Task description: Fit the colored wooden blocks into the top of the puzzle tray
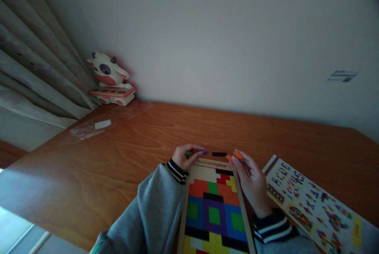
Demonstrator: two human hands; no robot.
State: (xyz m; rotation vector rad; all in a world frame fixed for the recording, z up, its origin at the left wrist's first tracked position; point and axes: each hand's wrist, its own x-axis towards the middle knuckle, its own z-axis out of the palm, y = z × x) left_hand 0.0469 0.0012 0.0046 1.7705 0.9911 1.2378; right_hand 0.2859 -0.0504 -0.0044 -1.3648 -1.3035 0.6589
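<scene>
A wooden tray [216,163] filled with colored blocks lies on the table in front of me. At its top left corner, my left hand [186,157] has its fingers closed around a purple piece [203,151], with a bit of green [188,154] showing beside it. My right hand [251,179] is at the tray's top right corner, with an orange piece [238,155] between thumb and fingers; more orange [229,159] shows by the thumb tip. Between the hands, just beyond the tray, lies a black piece [219,154].
A printed sheet [314,202] with colorful figures lies right of the tray on the wooden table [142,135]. Clear plastic with a white label [102,124] lies at the left. A cow toy [111,80] stands at the back left, near the curtain [38,56].
</scene>
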